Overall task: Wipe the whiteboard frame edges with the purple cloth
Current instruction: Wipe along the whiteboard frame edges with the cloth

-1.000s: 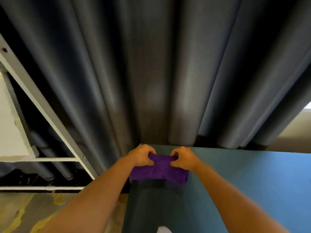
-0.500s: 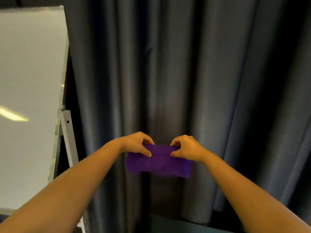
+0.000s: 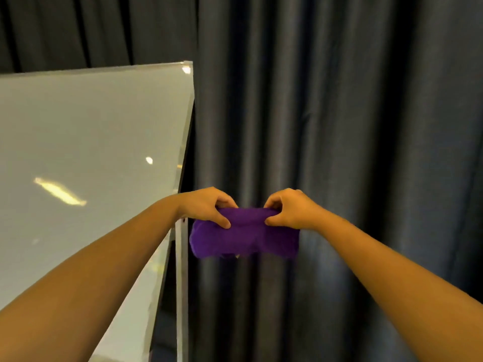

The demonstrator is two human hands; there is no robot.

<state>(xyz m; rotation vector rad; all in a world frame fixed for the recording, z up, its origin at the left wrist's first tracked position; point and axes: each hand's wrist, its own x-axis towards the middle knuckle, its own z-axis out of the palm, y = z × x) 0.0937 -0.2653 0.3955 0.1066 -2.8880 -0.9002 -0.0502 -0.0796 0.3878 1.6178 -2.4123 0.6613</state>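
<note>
Purple cloth (image 3: 244, 237), bunched and soft, hung in mid-air between two bare hands — held up in front of a dark grey curtain (image 3: 339, 126) that filled the background. The left hand (image 3: 206, 206) pinched the cloth's upper left edge, thumb in front and fingers (image 3: 222, 201) curled behind it. The right hand (image 3: 286, 209) pinched the upper right edge the same way, thumb and fingers closed on the fabric. The rest of the cloth drooped below both hands.

Just to the left of the cloth stood the whiteboard (image 3: 91, 152), tilted and glossy, with bright ceiling lights mirrored in its surface. Its pale frame edge (image 3: 186, 142) ran down beside the left hand — near the cloth, though whether they touched could not be told. A light grey stand leg (image 3: 181, 296) dropped below the left wrist.
</note>
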